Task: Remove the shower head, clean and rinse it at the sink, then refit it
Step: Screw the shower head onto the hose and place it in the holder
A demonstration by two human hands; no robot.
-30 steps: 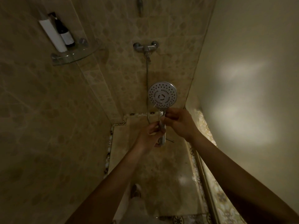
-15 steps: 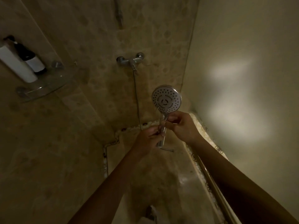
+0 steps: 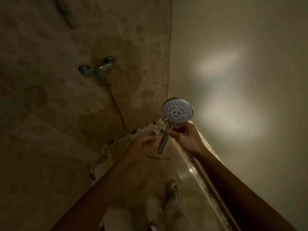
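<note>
Chrome round white-faced shower head [image 3: 177, 111], off its metal hose [image 3: 117, 110], gripped at the handle by right hand [image 3: 186, 137] over floor's [image 3: 150, 177] far right corner; left hand [image 3: 143, 144] loosely spread, empty. Removal seemingly done; cleaning, rinsing, refitting ahead.

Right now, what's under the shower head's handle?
The loose end of the hose, detached from the shower head, with floor beneath. The left hand covers the hose's middle stretch.
</note>
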